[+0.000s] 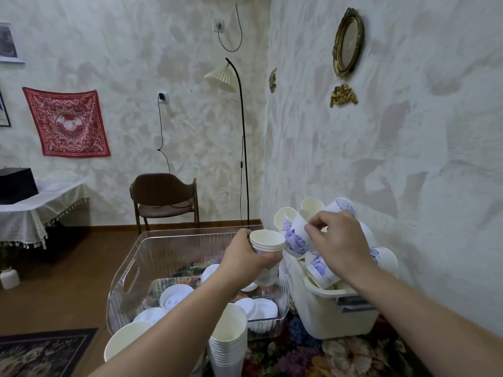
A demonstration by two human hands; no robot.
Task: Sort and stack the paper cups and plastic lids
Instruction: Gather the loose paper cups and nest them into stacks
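Floral tablecloth (340, 357) (textured walls); left hand (246, 257) grips nested cups (266, 244), right hand (340, 246) pinches cup (298, 235)

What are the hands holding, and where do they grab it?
The left hand grips a small stack of nested paper cups around its side, below the rims. The right hand pinches the rim of a blue-flowered cup in the white bin.

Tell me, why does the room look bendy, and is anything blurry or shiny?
Head view: the wide-angle lens bows the edges, so the floor lamp pole curves; soft, even light, only faint shadows; the clear plastic bin shows pale glare on its ribbed wall; both hands, left and right, look slightly soft.
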